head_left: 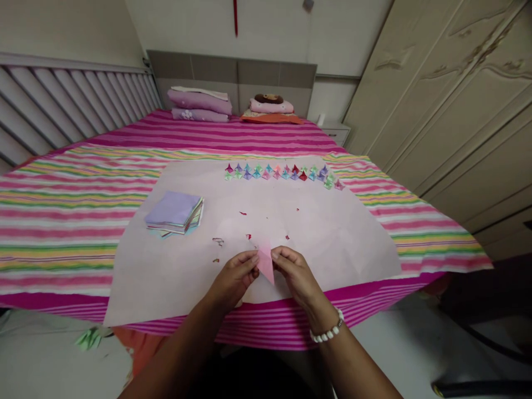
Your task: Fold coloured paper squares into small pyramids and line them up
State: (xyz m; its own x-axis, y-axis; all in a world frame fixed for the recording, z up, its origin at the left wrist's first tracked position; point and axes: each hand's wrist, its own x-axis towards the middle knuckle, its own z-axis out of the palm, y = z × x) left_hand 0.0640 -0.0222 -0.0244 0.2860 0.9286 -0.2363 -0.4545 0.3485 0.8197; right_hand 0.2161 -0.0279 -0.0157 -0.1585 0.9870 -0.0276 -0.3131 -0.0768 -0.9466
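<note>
So, left hand (pixel 238 272) and right hand (pixel 293 270) both pinching pointed pink folded paper (pixel 266 264) (lilac-topped square paper stack (pixel 173 213) well apart)

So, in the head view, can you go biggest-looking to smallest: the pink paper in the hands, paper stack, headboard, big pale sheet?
1. Pale sheet
2. Headboard
3. Paper stack
4. Pink paper
The headboard is farthest away, so that's only how they look.

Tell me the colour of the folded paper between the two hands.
The folded paper is pink, seen best in the head view.
</note>
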